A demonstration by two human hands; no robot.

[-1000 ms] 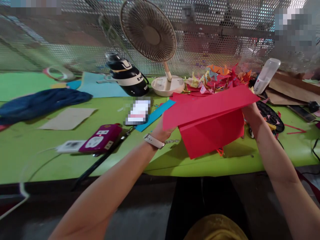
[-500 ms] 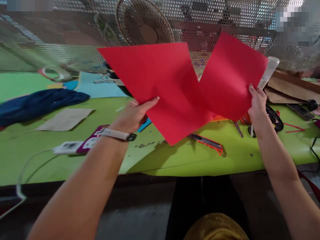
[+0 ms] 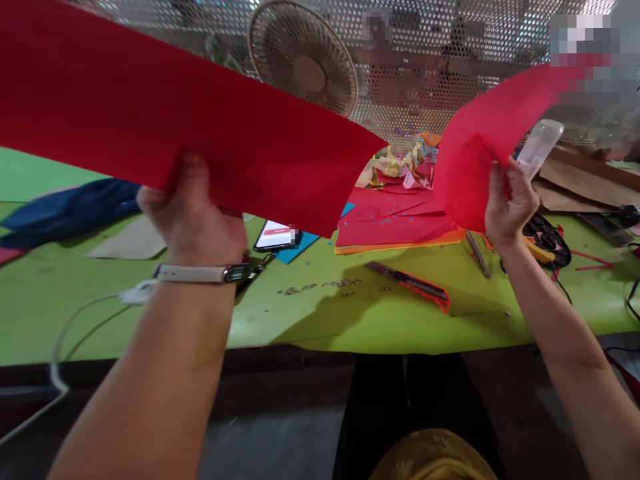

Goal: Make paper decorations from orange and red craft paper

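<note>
My left hand [image 3: 193, 213] is closed on a large red paper sheet [image 3: 260, 153], its thumb pressed on the near face; the sheet runs off the left edge of the view. On the right, a smaller, curling red paper piece [image 3: 465, 153] is pinched in my right hand [image 3: 513, 200]. The two pieces are apart, held up above the green table [image 3: 310, 320]. Below the gap lie a stack of red paper [image 3: 395, 220] and an orange utility knife [image 3: 420, 287] with its blade out.
Crumpled colored paper scraps [image 3: 415, 163] lie behind the stack. A fan [image 3: 307, 73] stands before the perforated metal screen. A phone [image 3: 275, 235] rests left of the stack. Blue cloth [image 3: 75, 207] lies far left, brown paper [image 3: 575, 173] at right, and a white cable [image 3: 57, 380] hangs over the edge.
The left hand has moved left with its large sheet, opening a gap between the two red pieces. The right hand's piece has tilted and curled to the right. The paper stack and phone now show.
</note>
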